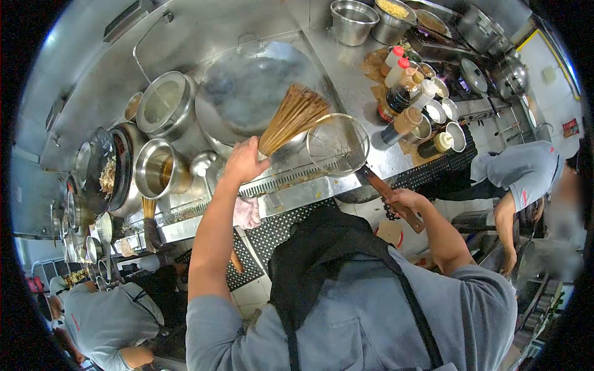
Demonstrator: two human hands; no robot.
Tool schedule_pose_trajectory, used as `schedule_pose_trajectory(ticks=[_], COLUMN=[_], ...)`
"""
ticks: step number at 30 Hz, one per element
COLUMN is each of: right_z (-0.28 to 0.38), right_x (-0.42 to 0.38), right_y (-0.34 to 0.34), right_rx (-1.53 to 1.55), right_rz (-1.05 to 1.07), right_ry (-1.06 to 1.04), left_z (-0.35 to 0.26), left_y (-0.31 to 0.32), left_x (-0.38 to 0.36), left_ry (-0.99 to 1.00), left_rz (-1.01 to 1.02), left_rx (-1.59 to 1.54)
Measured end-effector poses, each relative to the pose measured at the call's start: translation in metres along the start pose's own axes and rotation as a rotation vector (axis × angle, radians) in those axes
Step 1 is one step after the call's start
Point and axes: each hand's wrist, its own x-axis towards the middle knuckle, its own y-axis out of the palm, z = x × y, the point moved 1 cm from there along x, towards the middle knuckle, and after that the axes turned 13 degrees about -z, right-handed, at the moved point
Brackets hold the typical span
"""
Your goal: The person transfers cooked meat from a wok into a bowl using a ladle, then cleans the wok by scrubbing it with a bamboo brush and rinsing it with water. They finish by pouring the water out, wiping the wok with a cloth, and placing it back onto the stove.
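Observation:
My left hand (245,162) is closed round the bound end of a bamboo brush (292,117), its splayed bristles pointing up and right. With my right hand (405,203) I grip the wooden handle (394,198) of a round wire strainer (338,144). The strainer's mesh hangs over the steel counter edge, just right of the brush bristles. Behind the brush sits a large wok (253,86) with a dark, hazy interior.
At the left stand a steel pot with brown liquid (162,168), a lidded pot (164,104) and a ladle (203,164). Sauce bottles (402,123) and small bowls stand at the right. Co-workers (523,170) are at the right and lower left (111,318).

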Motion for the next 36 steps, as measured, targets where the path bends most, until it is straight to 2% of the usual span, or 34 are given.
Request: schedule_pose_trajectory(ticks=[3,9,10,13,15,16,17,18,19,20,21,22,23,25,27,28,29,31,32,33,34,35,36], right_z=[-0.002,0.013,0.005,0.007,0.030,0.053,0.076,0.098,0.121,0.142,0.157,0.173,0.185,0.194,0.197,0.199,0.202,0.205,0.206,0.212,0.217,0.229,0.238], right_x=[0.006,-0.003,0.008,0.025,0.005,-0.016,-0.038,-0.048,-0.060,-0.074,-0.087,-0.091,-0.083,-0.066,-0.075,-0.075,-0.073,-0.067,-0.069,-0.079,-0.090,-0.098,-0.109], right_y=[-0.005,0.001,-0.001,-0.012,-0.003,0.010,0.034,0.059,0.092,0.128,0.161,0.194,0.207,0.228,0.228,0.223,0.215,0.193,0.188,0.181,0.175,0.172,0.167], right_rx=[-0.139,-0.189,-0.225,-0.577,-0.927,-1.099,-1.073,-0.797,-0.435,-0.028,0.293,0.464,0.438,0.391,0.396,0.366,0.273,0.083,0.117,0.180,0.248,0.309,0.337], right_rz=[-0.072,-0.153,-0.165,-0.215,-0.432,-0.543,-0.727,-0.663,-0.315,0.005,0.293,0.457,0.460,0.451,0.502,0.329,0.267,0.135,0.097,0.147,0.184,0.231,0.221], right_ry=[-0.099,-0.096,-0.166,-0.322,-0.480,-0.570,-0.790,-0.927,-0.797,-0.778,-0.642,-0.621,-0.703,-0.851,-0.610,-0.505,-0.501,-0.480,-0.517,-0.500,-0.495,-0.514,-0.404], left_z=[-0.009,-0.003,0.000,0.002,-0.001,-0.007,-0.018,-0.030,-0.050,-0.075,-0.089,-0.107,-0.114,-0.098,-0.062,-0.040,-0.024,-0.011,-0.010,-0.018,-0.030,-0.038,-0.045], left_y=[0.008,0.014,0.019,0.023,0.021,0.019,0.020,0.022,0.024,0.012,0.019,0.013,0.018,0.029,0.050,0.071,0.105,0.212,0.259,0.296,0.315,0.368,0.418], left_x=[-0.004,-0.008,-0.009,-0.014,-0.018,-0.021,-0.029,-0.042,-0.051,-0.060,-0.065,-0.074,-0.083,-0.108,-0.151,-0.178,-0.202,-0.230,-0.229,-0.222,-0.209,-0.193,-0.177], left_ry=[0.108,0.191,0.201,0.167,0.132,0.092,0.041,-0.016,-0.136,-0.247,-0.273,-0.275,-0.235,-0.094,-0.255,-0.521,-0.769,-1.191,-1.084,-0.971,-1.054,-1.082,-1.111], left_rz=[-0.059,-0.157,-0.179,-0.185,-0.223,-0.322,-0.420,-0.512,-0.546,-0.521,-0.531,-0.509,-0.438,-0.621,-0.638,-0.392,-0.123,0.230,0.296,0.354,0.406,0.464,0.525], left_rx=[0.068,0.084,0.091,0.109,0.136,0.096,0.058,0.028,-0.079,-0.164,-0.205,-0.230,-0.246,-0.468,-0.865,-1.056,-1.229,-1.236,-1.146,-1.053,-1.143,-1.205,-1.262])
